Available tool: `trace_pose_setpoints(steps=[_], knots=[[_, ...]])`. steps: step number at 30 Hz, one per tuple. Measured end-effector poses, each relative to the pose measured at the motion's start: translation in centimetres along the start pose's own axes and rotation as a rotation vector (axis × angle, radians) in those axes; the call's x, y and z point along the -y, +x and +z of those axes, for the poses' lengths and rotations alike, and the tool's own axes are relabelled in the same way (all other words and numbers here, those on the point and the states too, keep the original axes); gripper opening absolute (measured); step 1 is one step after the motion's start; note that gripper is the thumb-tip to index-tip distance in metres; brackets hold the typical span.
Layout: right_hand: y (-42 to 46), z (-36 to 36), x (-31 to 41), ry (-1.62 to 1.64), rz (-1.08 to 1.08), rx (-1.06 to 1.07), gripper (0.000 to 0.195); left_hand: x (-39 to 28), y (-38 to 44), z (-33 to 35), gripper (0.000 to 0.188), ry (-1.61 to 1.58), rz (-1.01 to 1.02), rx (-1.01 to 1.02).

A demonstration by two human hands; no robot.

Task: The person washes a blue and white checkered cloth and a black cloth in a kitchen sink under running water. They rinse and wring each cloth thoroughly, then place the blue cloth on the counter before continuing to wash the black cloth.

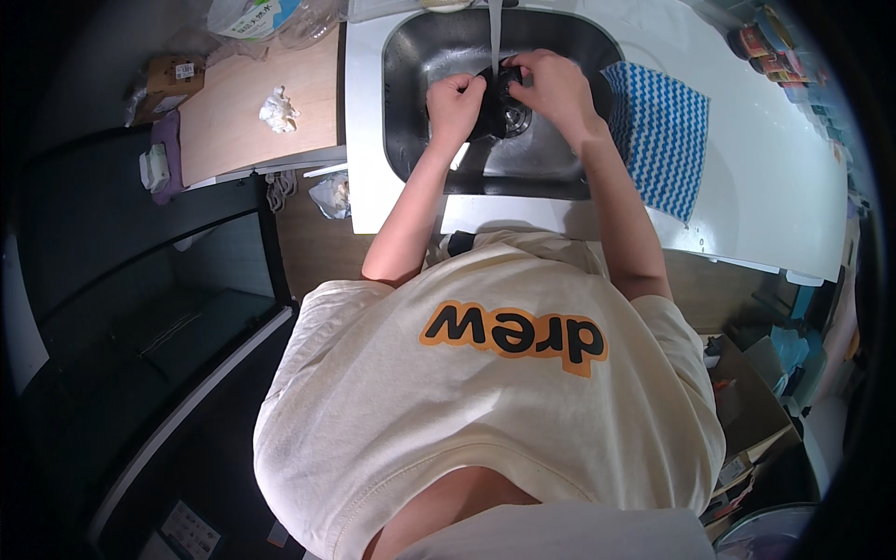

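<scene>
Both hands are inside a stainless steel sink [535, 168], gripping one soft-looking black item [495, 112], possibly fabric. My left hand [455, 108] pinches its left side, thumb uppermost. On the opposite side, my right hand [556, 87] holds it between curled fingers and thumb. A stream of water [495, 31] falls from above onto the black item between the two hands. Just beneath it, partly covered, is the metal drain [518, 120]. The item's exact kind and its underside cannot be made out.
A blue-and-white patterned cloth [665, 136] drapes over the sink's right rim onto the white counter [770, 182]. Left of the sink, a wooden tabletop [227, 129] carries a crumpled tissue [280, 110], a cardboard box [170, 87] and a clear plastic bottle [308, 24]. Jars [759, 45] line the far right.
</scene>
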State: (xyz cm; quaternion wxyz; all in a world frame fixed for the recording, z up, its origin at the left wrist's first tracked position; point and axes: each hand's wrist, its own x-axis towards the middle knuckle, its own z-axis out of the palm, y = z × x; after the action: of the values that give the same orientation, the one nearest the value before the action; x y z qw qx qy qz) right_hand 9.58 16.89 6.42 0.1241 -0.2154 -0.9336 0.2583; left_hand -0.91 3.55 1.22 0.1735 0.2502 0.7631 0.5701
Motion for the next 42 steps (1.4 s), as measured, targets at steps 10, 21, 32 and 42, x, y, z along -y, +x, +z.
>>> trace_pose_setpoints(steps=[10, 21, 32, 42], knots=[[0.0, 0.7, 0.4, 0.030, -0.022, -0.053, 0.027, -0.1, 0.1, -0.5, 0.024, -0.041, 0.001, -0.019], [-0.1, 1.2, -0.2, 0.045, -0.036, -0.053, 0.027, 0.1, 0.0, -0.1, 0.027, -0.059, 0.011, -0.011], [-0.4, 1.6, -0.4, 0.145, -0.064, -0.138, 0.028, -0.3, 0.1, -0.4, 0.022, -0.109, -0.028, -0.039], [-0.8, 1.6, -0.9, 0.247, -0.083, -0.118, 0.024, -0.3, 0.2, -0.3, 0.022, -0.090, -0.027, -0.030]])
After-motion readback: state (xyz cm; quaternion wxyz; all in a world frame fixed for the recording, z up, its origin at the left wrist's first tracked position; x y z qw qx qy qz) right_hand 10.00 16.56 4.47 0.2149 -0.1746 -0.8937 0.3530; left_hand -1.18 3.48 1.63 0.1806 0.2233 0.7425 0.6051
